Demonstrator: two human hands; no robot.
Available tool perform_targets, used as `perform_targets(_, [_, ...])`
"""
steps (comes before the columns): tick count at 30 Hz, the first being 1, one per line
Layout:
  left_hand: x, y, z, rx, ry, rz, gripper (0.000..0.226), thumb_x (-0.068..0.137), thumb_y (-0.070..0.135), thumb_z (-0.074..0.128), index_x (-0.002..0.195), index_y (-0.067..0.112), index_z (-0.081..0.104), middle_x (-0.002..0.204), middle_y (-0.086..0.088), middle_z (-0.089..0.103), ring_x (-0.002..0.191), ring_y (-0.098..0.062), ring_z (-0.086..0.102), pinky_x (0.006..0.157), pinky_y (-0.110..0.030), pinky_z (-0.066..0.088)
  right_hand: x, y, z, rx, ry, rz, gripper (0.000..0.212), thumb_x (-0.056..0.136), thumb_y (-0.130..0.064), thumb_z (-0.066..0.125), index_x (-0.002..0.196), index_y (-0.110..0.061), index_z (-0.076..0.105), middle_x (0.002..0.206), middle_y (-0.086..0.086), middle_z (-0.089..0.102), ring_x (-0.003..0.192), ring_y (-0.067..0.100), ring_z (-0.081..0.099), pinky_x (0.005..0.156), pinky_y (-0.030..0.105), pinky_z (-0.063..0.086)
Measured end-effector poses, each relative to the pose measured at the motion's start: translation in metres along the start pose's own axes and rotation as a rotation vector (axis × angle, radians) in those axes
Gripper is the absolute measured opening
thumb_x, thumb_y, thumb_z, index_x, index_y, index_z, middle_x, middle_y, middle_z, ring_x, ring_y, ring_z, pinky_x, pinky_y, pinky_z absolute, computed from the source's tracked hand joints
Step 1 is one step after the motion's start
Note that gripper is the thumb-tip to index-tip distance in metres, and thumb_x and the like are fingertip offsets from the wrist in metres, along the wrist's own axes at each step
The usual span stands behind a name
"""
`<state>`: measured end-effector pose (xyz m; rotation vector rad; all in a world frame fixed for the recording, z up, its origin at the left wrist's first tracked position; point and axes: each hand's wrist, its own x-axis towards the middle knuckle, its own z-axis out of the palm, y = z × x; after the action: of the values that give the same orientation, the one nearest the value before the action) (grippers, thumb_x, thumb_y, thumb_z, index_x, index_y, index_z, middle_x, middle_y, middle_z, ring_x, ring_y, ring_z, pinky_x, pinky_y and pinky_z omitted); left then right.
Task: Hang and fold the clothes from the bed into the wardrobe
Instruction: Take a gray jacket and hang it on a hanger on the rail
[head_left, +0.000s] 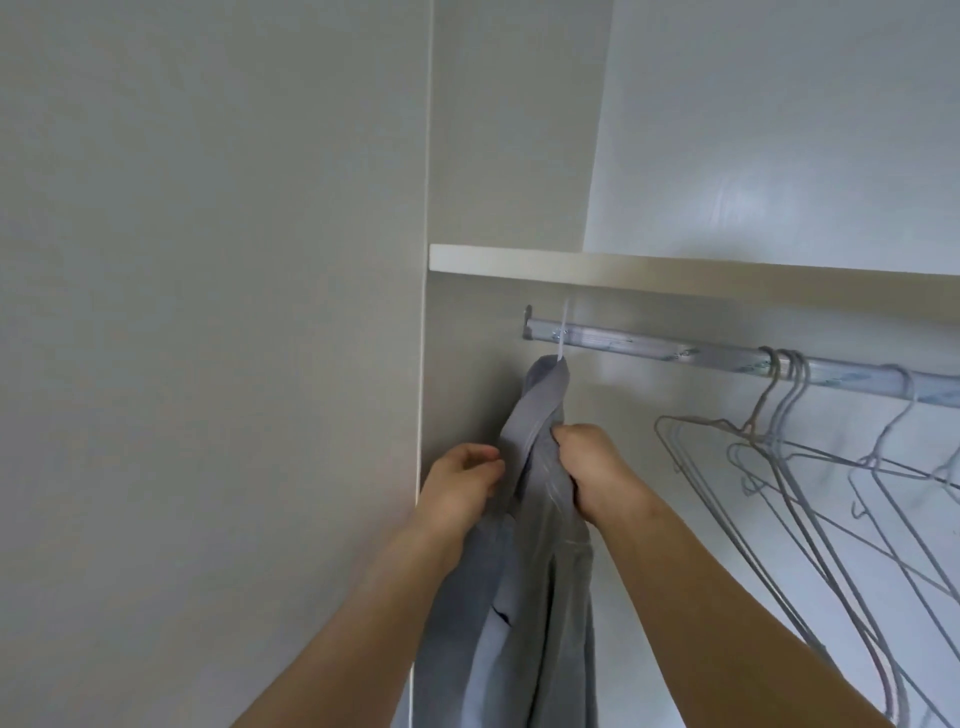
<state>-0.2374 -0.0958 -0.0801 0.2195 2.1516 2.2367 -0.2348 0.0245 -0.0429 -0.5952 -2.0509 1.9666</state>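
A grey garment (540, 545) hangs from a white hanger hook (563, 332) over the left end of the metal wardrobe rail (649, 351). My right hand (592, 467) grips the fabric near the collar on its right side. On the garment's left edge, my left hand (462, 483) has its fingers curled against the cloth and pinches it. The hanger's body is hidden inside the garment, whose lower part runs out of the frame.
Several bare wire hangers (789, 447) hang on the rail to the right. A white shelf (675, 273) sits just above the rail. The wardrobe's side panel (457, 364) stands close on the left, next to a plain wall (208, 312).
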Motion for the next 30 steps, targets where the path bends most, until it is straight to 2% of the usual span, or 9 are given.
perform_targets(3, [0.011,-0.002,0.005,-0.014,0.038,-0.009,0.01,0.092,0.01,0.054,0.098,0.017,0.056,0.083,0.0,0.058,0.074,-0.013,0.053,0.061,-0.022,0.041,0.018,0.006,0.005,0.071,-0.024,0.038,0.029,0.097,-0.017,0.046,0.105,0.008,0.059,0.105,0.031,0.061,0.087,0.037,0.061,0.061,0.035,0.047])
perform_targets(6, [0.018,-0.005,0.005,-0.07,0.051,-0.04,0.009,0.093,0.008,0.052,0.098,0.015,0.054,0.081,-0.004,0.057,0.068,-0.015,0.053,0.057,-0.02,0.045,0.03,0.015,0.01,0.113,-0.099,0.113,0.03,0.097,-0.03,0.047,0.096,-0.002,0.06,0.084,0.016,0.063,0.072,0.028,0.061,0.051,0.026,0.045])
perform_targets(8, [0.02,-0.007,0.003,-0.084,0.068,-0.052,0.008,0.093,0.008,0.051,0.095,0.015,0.053,0.074,-0.002,0.054,0.061,-0.012,0.05,0.048,-0.016,0.042,0.038,0.022,0.012,0.091,-0.14,0.132,0.024,0.097,-0.024,0.047,0.09,-0.004,0.059,0.089,0.015,0.063,0.086,0.031,0.062,0.065,0.029,0.051])
perform_targets(11, [0.023,-0.013,0.003,-0.063,0.09,-0.055,0.008,0.092,0.009,0.052,0.096,0.016,0.053,0.077,-0.001,0.053,0.064,-0.012,0.049,0.054,-0.022,0.04,0.046,0.029,0.017,0.064,-0.184,0.125,0.021,0.096,-0.012,0.042,0.082,-0.006,0.058,0.096,0.018,0.063,0.093,0.034,0.061,0.077,0.038,0.053])
perform_targets(15, [0.021,-0.016,0.004,-0.064,0.12,-0.054,0.009,0.092,0.008,0.052,0.097,0.015,0.055,0.079,-0.001,0.055,0.066,-0.01,0.051,0.054,-0.017,0.041,0.041,0.029,0.021,-0.026,-0.267,0.127,0.021,0.097,-0.014,0.041,0.081,-0.011,0.053,0.076,0.01,0.056,0.065,0.021,0.055,0.041,0.02,0.041])
perform_targets(18, [0.018,-0.017,0.003,-0.05,0.142,-0.027,0.01,0.091,0.005,0.053,0.097,0.012,0.057,0.078,0.002,0.057,0.068,-0.006,0.052,0.053,-0.007,0.043,0.031,0.032,0.019,-0.057,-0.369,0.154,0.018,0.098,-0.015,0.042,0.086,-0.011,0.055,0.077,0.006,0.058,0.069,0.017,0.057,0.053,0.025,0.045])
perform_targets(24, [0.004,-0.021,0.0,0.154,0.13,0.116,0.015,0.09,0.007,0.053,0.098,0.018,0.06,0.083,0.012,0.058,0.076,0.002,0.052,0.06,-0.005,0.041,0.004,0.054,0.011,-0.013,-0.429,0.228,0.014,0.098,-0.019,0.041,0.104,-0.021,0.054,0.075,0.0,0.051,0.065,0.014,0.048,0.076,0.032,0.048])
perform_targets(27, [-0.005,-0.02,-0.003,0.194,0.127,0.164,0.017,0.089,0.008,0.054,0.09,0.024,0.06,0.082,0.015,0.059,0.078,0.003,0.053,0.072,-0.016,0.039,-0.01,0.061,0.007,0.05,-0.393,0.246,0.016,0.099,-0.022,0.042,0.088,-0.022,0.053,0.064,-0.004,0.05,0.055,0.01,0.042,0.073,0.031,0.051])
perform_targets(30, [-0.021,-0.024,-0.006,0.154,0.088,0.144,0.024,0.09,0.006,0.053,0.081,0.028,0.058,0.081,0.013,0.059,0.076,0.001,0.054,0.067,-0.013,0.039,-0.03,0.068,0.003,0.079,-0.319,0.208,0.009,0.097,-0.022,0.047,0.09,-0.023,0.054,0.085,-0.004,0.057,0.075,0.012,0.054,0.07,0.029,0.047])
